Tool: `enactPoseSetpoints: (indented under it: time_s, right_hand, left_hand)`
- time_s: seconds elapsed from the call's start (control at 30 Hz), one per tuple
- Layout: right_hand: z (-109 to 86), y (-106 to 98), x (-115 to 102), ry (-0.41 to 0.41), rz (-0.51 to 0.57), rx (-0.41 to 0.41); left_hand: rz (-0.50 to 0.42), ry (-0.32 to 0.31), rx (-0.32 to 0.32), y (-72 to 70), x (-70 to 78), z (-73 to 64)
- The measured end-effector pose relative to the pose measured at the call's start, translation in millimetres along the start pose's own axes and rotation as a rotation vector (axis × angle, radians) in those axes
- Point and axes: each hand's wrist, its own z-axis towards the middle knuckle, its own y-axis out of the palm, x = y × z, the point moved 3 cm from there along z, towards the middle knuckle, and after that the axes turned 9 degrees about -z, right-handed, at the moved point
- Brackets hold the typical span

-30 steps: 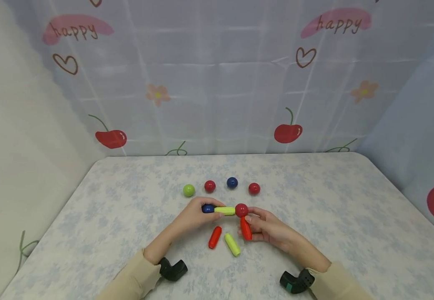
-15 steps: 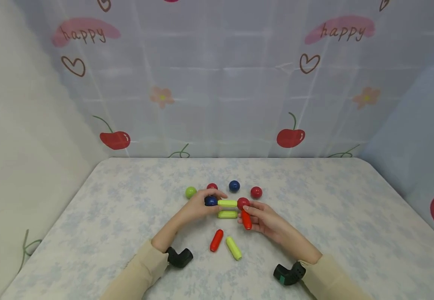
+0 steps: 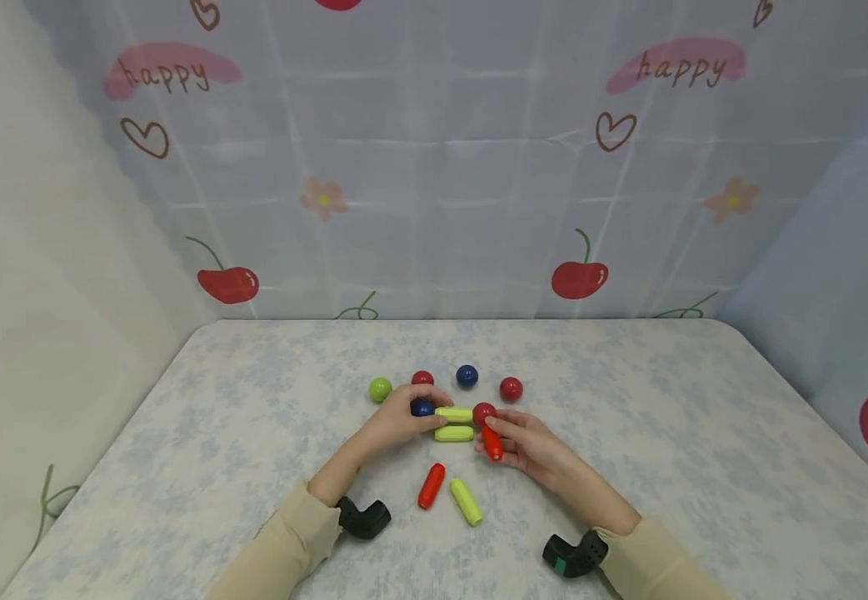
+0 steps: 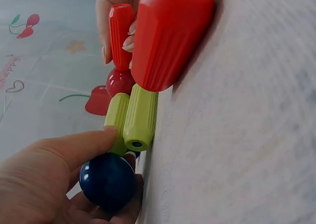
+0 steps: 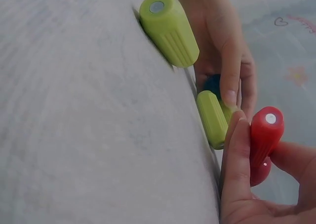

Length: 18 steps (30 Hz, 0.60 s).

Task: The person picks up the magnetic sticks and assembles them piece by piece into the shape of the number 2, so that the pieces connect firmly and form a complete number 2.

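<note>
A joined piece stands between my hands: a blue ball [image 3: 422, 408], a yellow-green magnetic stick [image 3: 459, 414], a red ball [image 3: 483, 412] and a red magnetic stick [image 3: 491, 443] angled toward me. My left hand [image 3: 395, 419] pinches the left end, thumb on the yellow-green stick and fingers about the blue ball [image 4: 107, 182]. My right hand [image 3: 539, 450] grips the red stick [image 5: 266, 132] between thumb and fingers, close to the red ball. Alongside the held stick, on its near side, lies a second yellow-green stick [image 3: 453, 434]; whether they touch I cannot tell.
Nearer to me lie a loose red stick [image 3: 431, 487] and another yellow-green stick [image 3: 466, 502]. Behind the hands rest a green ball [image 3: 380, 389], a partly hidden red ball [image 3: 422, 377], a blue ball [image 3: 467, 376] and another red ball [image 3: 511, 388].
Both hands have carried the joined piece slightly away from me, uncovering the second yellow-green stick beneath it. Over the last half second the piece has come down slightly toward that stick.
</note>
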Motion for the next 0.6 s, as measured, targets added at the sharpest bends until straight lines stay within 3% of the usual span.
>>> enactPoseSetpoints:
  time_s: [0.23, 0.4, 0.6]
  right_hand:
    - [2.8, 1, -4, -0.008, 0.006, 0.008]
    - [4.0, 2, -5, -0.004, 0.008, 0.02]
    - [0.7, 2, -1, 0.017, 0.001, 0.045]
  left_hand:
    - [0.026, 0.036, -0.006, -3.6, 6.0, -1.1]
    - [-0.003, 0.025, 0.002, -12.3, 12.8, -4.5]
    - [-0.027, 0.038, 0.132, -42.6, 24.0, -14.0]
